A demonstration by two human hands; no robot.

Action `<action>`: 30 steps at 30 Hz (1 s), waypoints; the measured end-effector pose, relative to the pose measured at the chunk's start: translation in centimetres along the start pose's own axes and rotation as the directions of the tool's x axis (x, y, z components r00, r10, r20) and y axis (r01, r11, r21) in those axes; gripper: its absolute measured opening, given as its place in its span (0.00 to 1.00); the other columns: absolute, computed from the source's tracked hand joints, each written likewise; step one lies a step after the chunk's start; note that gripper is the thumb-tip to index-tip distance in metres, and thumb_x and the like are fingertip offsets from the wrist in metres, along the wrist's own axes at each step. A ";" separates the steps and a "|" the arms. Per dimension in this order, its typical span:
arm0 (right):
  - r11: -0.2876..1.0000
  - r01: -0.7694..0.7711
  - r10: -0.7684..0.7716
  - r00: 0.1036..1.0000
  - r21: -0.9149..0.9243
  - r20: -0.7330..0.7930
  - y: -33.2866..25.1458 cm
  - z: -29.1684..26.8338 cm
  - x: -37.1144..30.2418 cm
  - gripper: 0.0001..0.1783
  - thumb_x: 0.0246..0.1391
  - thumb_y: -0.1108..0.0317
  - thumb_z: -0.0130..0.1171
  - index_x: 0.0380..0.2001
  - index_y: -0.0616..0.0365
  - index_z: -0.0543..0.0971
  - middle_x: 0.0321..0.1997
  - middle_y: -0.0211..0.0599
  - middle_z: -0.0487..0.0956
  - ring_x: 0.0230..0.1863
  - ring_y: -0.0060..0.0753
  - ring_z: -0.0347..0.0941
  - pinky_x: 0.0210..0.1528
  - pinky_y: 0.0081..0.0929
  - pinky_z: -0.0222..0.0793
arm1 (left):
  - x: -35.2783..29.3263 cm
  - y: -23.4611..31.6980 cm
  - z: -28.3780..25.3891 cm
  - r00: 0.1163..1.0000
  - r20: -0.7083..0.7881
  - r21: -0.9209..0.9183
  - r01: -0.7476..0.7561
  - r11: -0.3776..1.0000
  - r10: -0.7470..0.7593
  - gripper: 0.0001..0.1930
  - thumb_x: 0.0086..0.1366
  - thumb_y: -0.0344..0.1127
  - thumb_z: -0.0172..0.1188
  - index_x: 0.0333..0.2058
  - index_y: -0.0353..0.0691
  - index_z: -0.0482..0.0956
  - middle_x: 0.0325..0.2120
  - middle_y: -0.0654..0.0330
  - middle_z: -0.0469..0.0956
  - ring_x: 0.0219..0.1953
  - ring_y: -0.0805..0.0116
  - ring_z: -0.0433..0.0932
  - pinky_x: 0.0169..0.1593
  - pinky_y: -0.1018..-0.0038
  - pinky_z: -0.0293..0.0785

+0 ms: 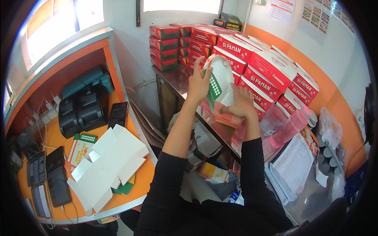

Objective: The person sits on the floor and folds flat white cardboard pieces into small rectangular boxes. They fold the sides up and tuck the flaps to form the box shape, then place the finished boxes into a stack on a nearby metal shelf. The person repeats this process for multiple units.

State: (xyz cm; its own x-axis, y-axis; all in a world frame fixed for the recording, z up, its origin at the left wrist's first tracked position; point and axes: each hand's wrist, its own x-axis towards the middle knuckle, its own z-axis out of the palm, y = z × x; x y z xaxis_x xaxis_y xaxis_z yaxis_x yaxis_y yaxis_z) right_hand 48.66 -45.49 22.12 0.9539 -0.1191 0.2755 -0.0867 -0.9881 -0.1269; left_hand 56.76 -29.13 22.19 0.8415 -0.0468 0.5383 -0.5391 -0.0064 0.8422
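A half-folded cardboard food box (223, 72) is held up over the metal counter, its white inside showing and a green-and-white checked panel on its left side. My left hand (200, 83) grips the left side of the box, thumb and fingers around its wall. At the near end, my right hand (241, 105) is closed on the box's orange-red panel, thumb toward me; some of its fingertips are hidden. Behind the box stand stacked red-and-white boxes (262, 84). Flat unfolded white cardboard blanks (112, 157) lie on the orange desk to my left.
Smaller red boxes (164, 45) are piled at the back. Right of my right arm are a pink bottle (289, 126), a clear cup (274, 118), and a paper stack (289, 167). Black printers (84, 108), phones and cables crowd the orange desk (136, 192). A bin-like space with packaging lies below.
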 end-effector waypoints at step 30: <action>0.903 0.294 -0.322 0.946 0.313 0.042 -4.5 -2.3 -8.3 0.70 0.05 0.57 0.82 0.62 0.44 0.57 0.71 0.50 0.42 0.71 0.64 0.41 0.70 0.48 0.47 | -4.5 -10.4 -7.8 0.777 0.244 -0.344 0.628 0.698 -0.580 0.29 0.65 0.54 0.49 0.61 0.54 0.57 0.37 0.58 0.77 0.29 0.63 0.81 0.28 0.64 0.79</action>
State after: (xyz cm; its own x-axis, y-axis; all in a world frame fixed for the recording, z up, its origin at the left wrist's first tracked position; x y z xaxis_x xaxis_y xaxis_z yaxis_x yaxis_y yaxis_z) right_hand 40.50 -40.26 22.58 0.9422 0.2098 0.2614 0.2919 -0.8970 -0.3320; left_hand 58.83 -21.10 11.22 0.9580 -0.2763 -0.0773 0.1649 0.3095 0.9365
